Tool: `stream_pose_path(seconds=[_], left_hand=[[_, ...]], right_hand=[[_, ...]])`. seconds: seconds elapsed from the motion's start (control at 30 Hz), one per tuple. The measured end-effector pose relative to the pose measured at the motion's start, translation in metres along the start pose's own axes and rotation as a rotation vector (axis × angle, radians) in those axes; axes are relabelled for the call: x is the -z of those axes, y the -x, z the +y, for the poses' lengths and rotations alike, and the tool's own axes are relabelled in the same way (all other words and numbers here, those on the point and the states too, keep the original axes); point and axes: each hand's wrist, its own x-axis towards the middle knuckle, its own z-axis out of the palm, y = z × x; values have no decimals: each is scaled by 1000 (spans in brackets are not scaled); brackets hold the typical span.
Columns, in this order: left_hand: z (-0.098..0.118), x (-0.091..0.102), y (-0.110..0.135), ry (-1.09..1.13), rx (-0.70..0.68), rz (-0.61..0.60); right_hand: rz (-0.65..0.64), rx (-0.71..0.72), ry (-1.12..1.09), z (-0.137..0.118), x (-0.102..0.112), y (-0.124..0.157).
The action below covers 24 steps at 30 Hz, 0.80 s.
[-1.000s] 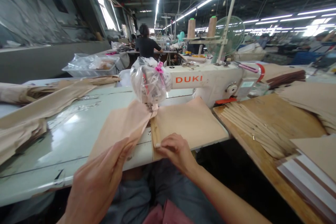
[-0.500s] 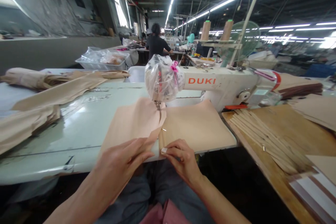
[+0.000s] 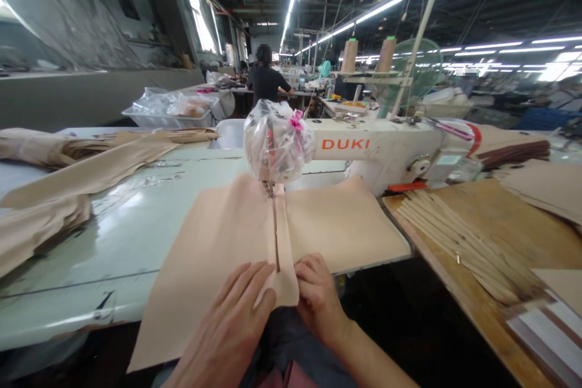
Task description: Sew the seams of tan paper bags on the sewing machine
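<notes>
Left hand has moved flat onto beige fabric.

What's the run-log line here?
left hand: on slit beige fabric | right hand: at fabric's right edge | sewing machine: head above fabric

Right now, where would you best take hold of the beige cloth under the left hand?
Probably pinch the beige cloth by its near left corner, coming from the person's own side: it is thin, and that corner reaches past the edge of the table, free of the left hand, while the far end lies below the head of the sewing machine.
</notes>
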Motion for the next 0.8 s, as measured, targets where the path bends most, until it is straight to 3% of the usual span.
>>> stream_pose_path(seconds=[0.13, 0.3, 0.5, 0.8], left_hand=[[0, -16, 7, -78, -112, -41], [-3, -12, 5, -85, -168, -48], [0, -7, 3, -79, -87, -135], [-4, 0, -7, -140, -159, -10]], right_hand=[[18, -4, -6, 1, -4, 6], [26, -13, -33, 1, -3, 6], [47, 9, -84, 1, -4, 6], [28, -13, -67, -1, -3, 3]])
